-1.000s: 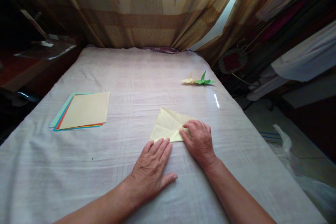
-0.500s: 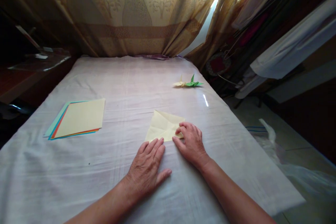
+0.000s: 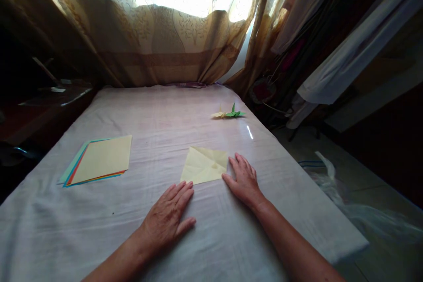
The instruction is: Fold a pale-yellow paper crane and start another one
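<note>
paper stack (image 3: 99,161): lay flat on left of desk (image 3: 158,110), cream sheet on top, orange, blue and teal edges peeking out at its left and near sides; well apart from both hands.
left hand (image 3: 167,216): lay palm down on the cloth, fingers spread flat, nothing in its grip; fingertips (image 3: 188,185) just short of the near-left corner of the folded sheet, contact not clear.
yellow sheet (image 3: 205,165): flat on desk at centre, between and just beyond the two hands; roughly square with crease lines across it, no clear long axis; one corner pointed away toward the curtain, near edge ran left-right, slightly tilted.
right hand (image 3: 243,179): palm down, open and flat, holding nothing; index side just beside the sheet's right edge.
paper cranes (image 3: 228,113): one pale yellow, one green, side by side at far right of desk, well apart from the hands.
curtain (image 3: 165,31): hung behind far end of desk, backlit.
change vs earlier: right hand was pressing on the sheet's near-right corner, had since slid off to its right; left hand pulled back and leftward; sheet looked flatter.
</note>
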`<state>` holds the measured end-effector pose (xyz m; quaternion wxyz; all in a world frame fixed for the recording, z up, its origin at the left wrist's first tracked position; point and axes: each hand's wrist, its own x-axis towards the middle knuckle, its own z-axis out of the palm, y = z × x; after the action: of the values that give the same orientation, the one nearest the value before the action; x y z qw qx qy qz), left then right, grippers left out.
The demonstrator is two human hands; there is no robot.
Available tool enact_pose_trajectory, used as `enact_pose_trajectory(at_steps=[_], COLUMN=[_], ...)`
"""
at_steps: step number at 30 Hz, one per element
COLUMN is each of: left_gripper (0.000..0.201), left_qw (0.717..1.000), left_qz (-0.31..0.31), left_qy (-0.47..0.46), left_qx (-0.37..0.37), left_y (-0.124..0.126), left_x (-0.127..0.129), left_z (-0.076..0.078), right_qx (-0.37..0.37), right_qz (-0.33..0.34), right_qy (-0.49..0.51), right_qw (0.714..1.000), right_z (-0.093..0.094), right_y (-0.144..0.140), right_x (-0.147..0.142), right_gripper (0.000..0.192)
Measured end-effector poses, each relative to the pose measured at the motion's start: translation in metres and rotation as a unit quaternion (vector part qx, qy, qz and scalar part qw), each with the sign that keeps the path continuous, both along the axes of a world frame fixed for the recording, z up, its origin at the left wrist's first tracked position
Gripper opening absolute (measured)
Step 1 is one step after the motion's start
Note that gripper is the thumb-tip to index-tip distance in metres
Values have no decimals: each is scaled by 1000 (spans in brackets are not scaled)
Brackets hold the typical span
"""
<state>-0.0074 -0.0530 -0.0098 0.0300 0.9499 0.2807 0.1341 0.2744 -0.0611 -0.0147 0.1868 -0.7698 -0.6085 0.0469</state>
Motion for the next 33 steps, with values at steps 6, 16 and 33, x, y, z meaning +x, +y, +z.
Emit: enact_pose_trajectory(at_steps=[6, 16, 33], left_gripper=[59, 32, 43], left_qw=[999, 998, 980], left_qz=[19, 27, 153], left_qy=[43, -29, -125], left_qx=[-22, 50, -16], left_y=[1, 16, 132], left_x=[-23, -25, -27], left_z=[5, 21, -5], right_qx=[-40, -92, -58], right_qz=[13, 116, 229], right_qy=[2, -32, 66], right_qw=[999, 989, 969], right_z=[4, 48, 30], right_y=[4, 40, 228], right_x=[-3, -18, -59], right_gripper=[27, 17, 30])
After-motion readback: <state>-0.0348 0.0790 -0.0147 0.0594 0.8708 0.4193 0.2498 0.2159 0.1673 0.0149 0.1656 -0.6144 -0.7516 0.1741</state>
